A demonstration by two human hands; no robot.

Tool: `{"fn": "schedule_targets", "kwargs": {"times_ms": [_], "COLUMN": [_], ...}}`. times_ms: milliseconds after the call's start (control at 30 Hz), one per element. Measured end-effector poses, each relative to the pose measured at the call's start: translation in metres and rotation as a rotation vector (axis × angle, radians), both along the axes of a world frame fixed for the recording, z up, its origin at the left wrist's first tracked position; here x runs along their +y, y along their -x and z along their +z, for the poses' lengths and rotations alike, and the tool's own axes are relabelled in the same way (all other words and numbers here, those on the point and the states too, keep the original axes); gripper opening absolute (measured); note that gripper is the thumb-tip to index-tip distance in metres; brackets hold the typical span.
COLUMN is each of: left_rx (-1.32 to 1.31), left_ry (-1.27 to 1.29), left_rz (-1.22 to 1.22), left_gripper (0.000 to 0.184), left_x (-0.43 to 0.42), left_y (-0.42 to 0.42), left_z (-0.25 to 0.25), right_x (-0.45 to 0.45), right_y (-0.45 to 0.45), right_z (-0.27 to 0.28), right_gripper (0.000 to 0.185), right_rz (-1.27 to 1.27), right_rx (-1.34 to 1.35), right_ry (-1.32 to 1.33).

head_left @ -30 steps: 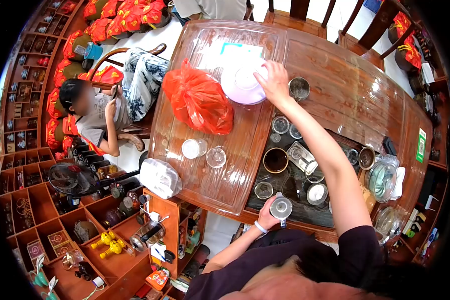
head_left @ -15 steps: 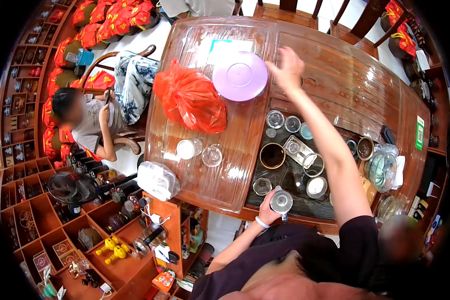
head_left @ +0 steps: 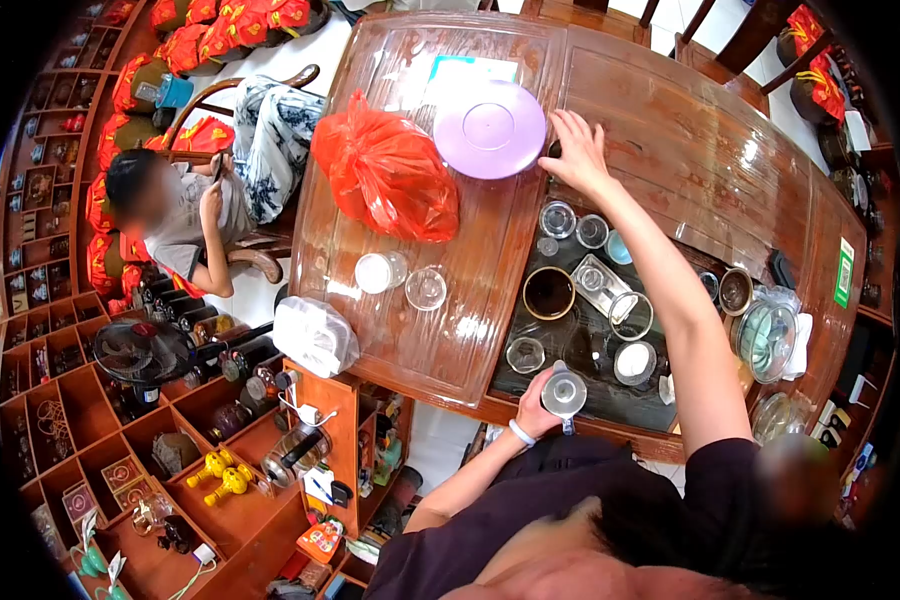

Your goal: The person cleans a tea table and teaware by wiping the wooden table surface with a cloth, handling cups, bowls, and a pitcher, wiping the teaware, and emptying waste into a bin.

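Note:
My left hand (head_left: pixel 537 410) grips a clear glass pitcher (head_left: pixel 563 394) at the front edge of the dark tea tray (head_left: pixel 580 350). My right hand (head_left: pixel 578 155) is curled over the table, just right of a round purple lid (head_left: pixel 489 130). A small dark edge shows between its thumb and fingers; the rest of that item is hidden. On the tray stand a dark round bowl (head_left: pixel 549 293), a strainer on a small dish (head_left: pixel 600 284), a glass ring (head_left: pixel 630 316), a cup with white contents (head_left: pixel 635 362) and several glass cups (head_left: pixel 557 219).
Left of the lid lies a red plastic bag (head_left: pixel 385 170). Nearer are a white-lidded container (head_left: pixel 374 272), a clear cup (head_left: pixel 426 289) and a white bag (head_left: pixel 315 337). A seated person (head_left: pixel 185 215) holds a phone at the left. Stacked glass bowls (head_left: pixel 767 342) stand at the right.
My right hand came off the purple lid, opened above the table, and is now lower and curled beside the lid. My left hand still holds the pitcher. The view has shifted slightly.

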State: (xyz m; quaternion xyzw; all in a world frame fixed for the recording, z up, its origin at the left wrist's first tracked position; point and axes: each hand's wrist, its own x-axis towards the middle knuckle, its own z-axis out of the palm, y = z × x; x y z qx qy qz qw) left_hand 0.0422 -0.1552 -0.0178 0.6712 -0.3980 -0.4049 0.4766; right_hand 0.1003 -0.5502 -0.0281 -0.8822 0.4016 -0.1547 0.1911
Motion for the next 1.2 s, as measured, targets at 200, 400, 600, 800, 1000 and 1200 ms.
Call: {"fn": "schedule_targets", "kwargs": {"times_ms": [200,400,600,800,1000,1200], "left_rx": [-0.035,-0.026,-0.181,-0.197,-0.145,-0.163], "left_ry": [-0.016,-0.025,0.049,0.037,-0.036,-0.034], "left_rz": [-0.009,-0.074,-0.070,-0.063,-0.036,-0.024], "left_gripper": [0.073,0.072,0.074,0.071,0.071,0.084], "left_x": [0.003,0.007,0.018,0.030,0.031,0.031], "left_y": [0.002,0.007,0.004,0.002,0.011,0.007], "left_z": [-0.005,-0.008,-0.019,-0.019,-0.022,-0.021], "right_x": [-0.003,0.013,0.027,0.108,0.239,0.276], "right_y": [-0.028,-0.031,0.027,0.195,0.289,0.266], "right_z": [0.014,0.011,0.051,0.117,0.061,0.030], "right_gripper": [0.065,0.065,0.046,0.022,0.082,0.108], "right_rz": [0.052,0.060,-0.091,-0.379,-0.255,-0.241], "right_rx": [0.104,0.116,-0.303,-0.540,0.198,0.286], "right_ry": [-0.116,-0.183,-0.132,-0.377,-0.485,-0.430]}}
